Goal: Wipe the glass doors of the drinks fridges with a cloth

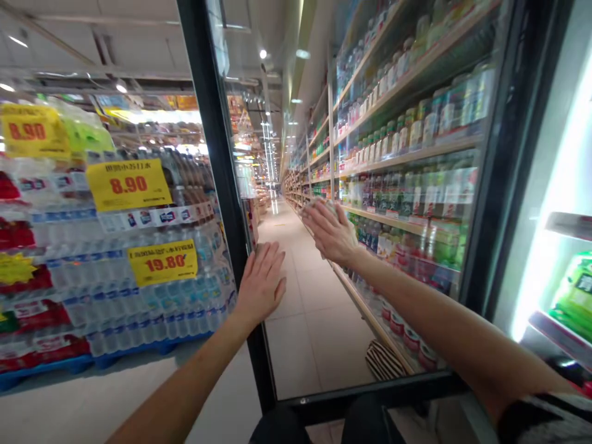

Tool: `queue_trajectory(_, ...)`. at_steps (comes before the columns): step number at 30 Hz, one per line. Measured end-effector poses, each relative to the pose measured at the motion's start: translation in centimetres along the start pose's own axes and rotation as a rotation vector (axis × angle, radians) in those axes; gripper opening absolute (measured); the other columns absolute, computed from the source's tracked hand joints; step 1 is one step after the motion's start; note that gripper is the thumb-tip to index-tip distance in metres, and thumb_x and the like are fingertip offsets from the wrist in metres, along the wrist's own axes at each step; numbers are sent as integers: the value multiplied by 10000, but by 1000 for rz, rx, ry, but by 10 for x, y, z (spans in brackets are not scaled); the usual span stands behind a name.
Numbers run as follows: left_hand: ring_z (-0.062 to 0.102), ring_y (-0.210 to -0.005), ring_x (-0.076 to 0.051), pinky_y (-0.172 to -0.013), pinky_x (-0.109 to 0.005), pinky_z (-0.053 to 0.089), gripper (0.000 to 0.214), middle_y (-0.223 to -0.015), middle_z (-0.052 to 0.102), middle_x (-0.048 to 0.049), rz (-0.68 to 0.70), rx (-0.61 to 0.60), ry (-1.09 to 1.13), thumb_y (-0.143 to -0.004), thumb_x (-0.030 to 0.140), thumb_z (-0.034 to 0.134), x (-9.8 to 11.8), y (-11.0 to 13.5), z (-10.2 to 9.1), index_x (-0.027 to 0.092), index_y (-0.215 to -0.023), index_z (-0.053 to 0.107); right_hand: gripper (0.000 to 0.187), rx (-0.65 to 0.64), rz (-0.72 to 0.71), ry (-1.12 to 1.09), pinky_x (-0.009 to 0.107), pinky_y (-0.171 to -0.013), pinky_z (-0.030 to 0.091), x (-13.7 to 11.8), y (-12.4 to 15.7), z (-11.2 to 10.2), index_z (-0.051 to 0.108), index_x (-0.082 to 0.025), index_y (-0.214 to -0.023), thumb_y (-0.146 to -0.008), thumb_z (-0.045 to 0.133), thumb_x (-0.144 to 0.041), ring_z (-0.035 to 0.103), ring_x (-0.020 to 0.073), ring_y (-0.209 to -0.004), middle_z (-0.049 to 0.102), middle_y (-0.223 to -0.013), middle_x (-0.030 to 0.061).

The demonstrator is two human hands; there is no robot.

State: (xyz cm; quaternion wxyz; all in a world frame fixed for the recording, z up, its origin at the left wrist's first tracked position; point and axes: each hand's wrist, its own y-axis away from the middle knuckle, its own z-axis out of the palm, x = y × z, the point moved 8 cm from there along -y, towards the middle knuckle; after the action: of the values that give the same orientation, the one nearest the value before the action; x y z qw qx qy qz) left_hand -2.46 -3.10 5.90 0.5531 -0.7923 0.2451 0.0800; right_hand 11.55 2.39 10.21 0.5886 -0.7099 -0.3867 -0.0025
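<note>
A black-framed glass cooler door (226,148) stands swung open in front of me. My left hand (263,277) lies flat at the frame's left edge, fingers stretched out, holding nothing. On the glass, my right hand (332,229) presses down with its fingers close together. A pale cloth (309,208) shows a little past those fingertips; most of it is hidden under the palm. Both arms are reaching forward, the right one crossing the lower part of the pane.
Shrink-wrapped bottle packs (115,302) are stacked at the left on a blue pallet (134,351), with yellow price signs (128,184). Shelves of bottles (407,135) show in the glass. A lit cooler interior (546,246) is at the right. My knees (370,422) are below the door.
</note>
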Motion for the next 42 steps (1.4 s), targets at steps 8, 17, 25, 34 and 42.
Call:
queue_trajectory(8,325,-1345,-266,-1068,-485,334,591,-1412,405,-144,-39,150,39,-831,185,476,-15,1,-38,206,-1391,285,472,-86,-465,-104,433,-1158,168,-85,18,28,459,-199,-1318,-848,419,-192,288,156,-1370,458,-1403,32)
queue_trajectory(17,318,-1343,-290,-1074,-514,299,550,-1427,383,-145,-171,213,-9,-819,205,508,-42,3,-53,197,-1349,361,514,-124,-416,-68,451,-1159,117,-81,28,28,429,-181,-1348,-834,427,-190,271,181,-1377,405,-1438,45)
queue_trajectory(25,267,-1372,-273,-1098,-489,229,499,-1403,415,-177,-152,209,-96,-823,215,501,-26,-3,-44,142,-1309,416,520,56,19,119,507,-1140,26,-4,26,-1,442,-194,-1345,-826,470,-214,255,242,-1381,443,-1411,90)
queue_trajectory(34,198,-1398,-249,-1114,-456,208,561,-1452,351,-155,-110,119,-47,-829,233,480,1,-23,-18,145,-1368,351,486,118,50,186,486,-1134,86,15,41,-14,481,-192,-1308,-823,472,-223,286,237,-1365,475,-1386,87)
queue_trajectory(42,142,-1410,-253,-1117,-476,190,528,-1462,334,-153,-106,89,-32,-843,266,479,9,-35,0,139,-1347,385,460,56,-153,143,461,-1146,76,-4,69,-7,512,-232,-1273,-817,456,-208,290,196,-1360,522,-1345,42)
